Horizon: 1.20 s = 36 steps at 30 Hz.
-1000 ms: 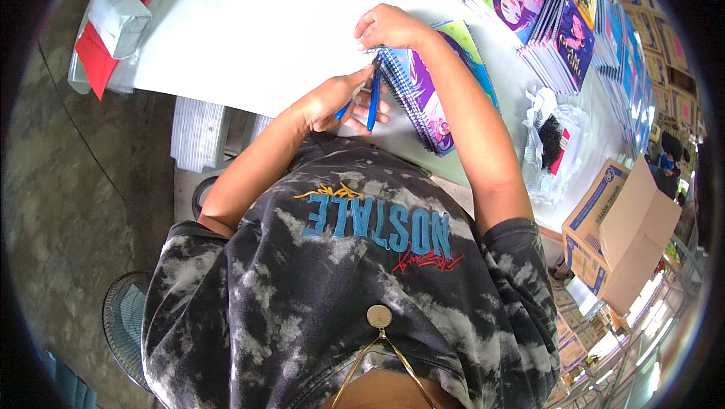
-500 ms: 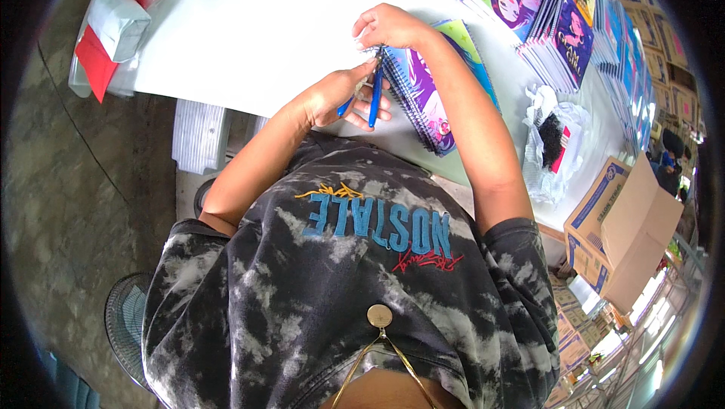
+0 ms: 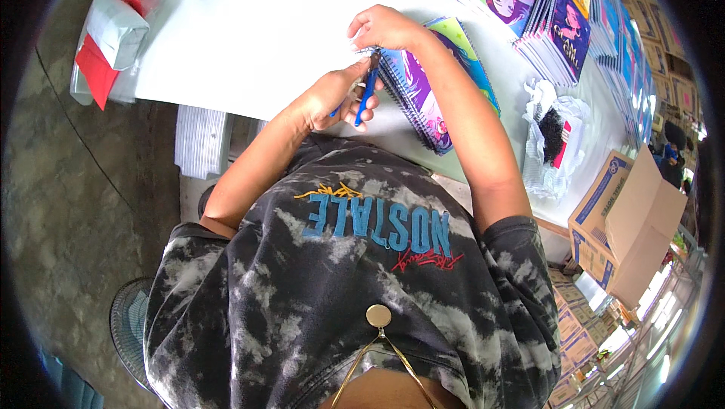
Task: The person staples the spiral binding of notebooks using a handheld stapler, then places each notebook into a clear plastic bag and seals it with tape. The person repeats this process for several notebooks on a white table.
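Note:
My left hand [image 3: 337, 96] is closed around blue-handled pliers [image 3: 364, 101]. Their dark jaws point away from me, at the far end of a spiral binding. That binding belongs to a stack of spiral notebooks [image 3: 406, 77] with purple and blue covers, lying slanted on the white table [image 3: 249, 39]. My right hand [image 3: 387, 27] is at the far corner of the stack, thumb and fingers bent together by the coil end and the plier tips. What its fingertips pinch is too small to make out. My right forearm hides part of the top cover.
More notebook stacks [image 3: 555, 35] stand at the far right. Crumpled white wrapping [image 3: 545, 171] with dark bristly material lies right of my forearm. An open cardboard box [image 3: 593, 216] sits at the right edge. A white package [image 3: 121, 31] and red sheet [image 3: 96, 69] lie far left.
My left hand has closed more tightly on the pliers, and their handles have swung left and come together. My right hand has shifted slightly left.

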Each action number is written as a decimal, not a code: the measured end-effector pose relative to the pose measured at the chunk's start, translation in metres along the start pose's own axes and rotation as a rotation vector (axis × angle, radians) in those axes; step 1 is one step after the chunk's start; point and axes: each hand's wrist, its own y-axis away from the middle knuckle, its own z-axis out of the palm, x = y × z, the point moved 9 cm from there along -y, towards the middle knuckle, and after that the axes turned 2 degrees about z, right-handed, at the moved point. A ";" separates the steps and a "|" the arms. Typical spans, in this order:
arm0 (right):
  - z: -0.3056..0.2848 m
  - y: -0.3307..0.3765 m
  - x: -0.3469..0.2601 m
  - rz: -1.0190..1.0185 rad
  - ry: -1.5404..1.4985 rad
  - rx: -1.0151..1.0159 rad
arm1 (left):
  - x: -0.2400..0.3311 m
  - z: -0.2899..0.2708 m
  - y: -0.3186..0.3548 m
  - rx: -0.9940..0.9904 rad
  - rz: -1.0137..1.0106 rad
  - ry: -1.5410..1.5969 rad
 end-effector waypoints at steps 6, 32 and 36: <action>-0.008 0.000 0.000 -0.071 -0.122 0.089 | 0.005 0.005 0.016 -0.046 0.018 0.082; -0.039 0.227 0.018 -0.062 -0.408 1.120 | 0.001 0.003 0.014 -0.194 0.040 0.185; 0.013 0.159 -0.030 -0.069 0.300 0.887 | -0.005 0.001 0.006 -0.236 -0.008 0.181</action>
